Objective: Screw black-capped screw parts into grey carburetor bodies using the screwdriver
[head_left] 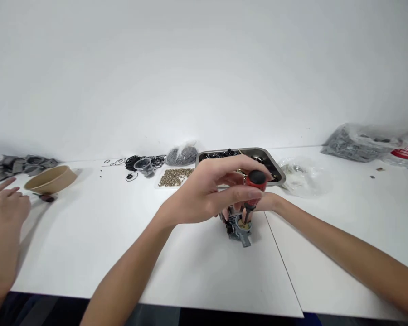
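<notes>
My left hand is closed round the red handle of a screwdriver with a black end cap. Its shaft points down into the round bore of a small grey metal carburetor, which rests on the white table. Reaching in from the right, my right hand steadies the carburetor from behind. Most of its fingers are hidden behind my left hand and the screwdriver.
Behind my hands stands a metal tray of dark parts. Brass pieces, black rings, a plastic cup and bags line the back. At far left, another person's hand is near a tan bowl.
</notes>
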Available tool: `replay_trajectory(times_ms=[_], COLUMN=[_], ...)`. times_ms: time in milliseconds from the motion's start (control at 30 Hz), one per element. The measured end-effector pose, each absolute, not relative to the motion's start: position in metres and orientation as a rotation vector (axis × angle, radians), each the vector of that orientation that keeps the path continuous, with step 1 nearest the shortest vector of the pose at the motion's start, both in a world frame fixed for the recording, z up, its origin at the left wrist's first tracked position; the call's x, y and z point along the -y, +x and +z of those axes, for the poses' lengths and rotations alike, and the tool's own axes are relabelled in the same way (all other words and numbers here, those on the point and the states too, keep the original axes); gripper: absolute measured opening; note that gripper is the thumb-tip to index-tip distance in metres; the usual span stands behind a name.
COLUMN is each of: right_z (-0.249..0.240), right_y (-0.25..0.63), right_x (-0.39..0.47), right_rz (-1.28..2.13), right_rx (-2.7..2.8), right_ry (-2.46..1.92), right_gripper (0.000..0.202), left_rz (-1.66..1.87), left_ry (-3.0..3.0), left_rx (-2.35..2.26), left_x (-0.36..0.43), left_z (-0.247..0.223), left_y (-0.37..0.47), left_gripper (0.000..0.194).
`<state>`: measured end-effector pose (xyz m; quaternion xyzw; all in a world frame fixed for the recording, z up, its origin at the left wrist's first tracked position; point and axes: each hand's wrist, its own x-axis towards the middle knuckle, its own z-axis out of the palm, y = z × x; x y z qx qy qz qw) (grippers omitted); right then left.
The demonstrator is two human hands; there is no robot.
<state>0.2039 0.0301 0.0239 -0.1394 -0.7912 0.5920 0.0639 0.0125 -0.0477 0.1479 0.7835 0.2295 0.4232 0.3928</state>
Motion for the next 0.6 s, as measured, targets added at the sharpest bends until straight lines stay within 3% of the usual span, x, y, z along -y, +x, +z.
replay_trajectory(times_ms=[100,233,433,600], right_z=[0.013,0.017,0.054,0.058], right_y=[0.202,0.198,0.209,0.213], right_x=[-0.032,-0.029,0.015,0.067], right_rz=[2.130,2.060,1.441,0.883], right_rx=[2.164,2.214,2.435,2.497], right_ry=[-0.290,-0.361,-0.762,-1.011], right_gripper=[0.035,0.035,0.027,0.039], left_rz=[1.288,1.622,1.688,1.621], left_ry=[1.905,1.771,1.547,1.437], left_rx=[-0.606,-0.675,-0.952,-1.024], left_x=[0.060,0.074,0.081,0.065], left_z=[0.155,0.153,0.119,0.076], left_y=[-0.016,-0.059,-0.095,-0.090], left_gripper=[0.021,0.017,0.024,0.038])
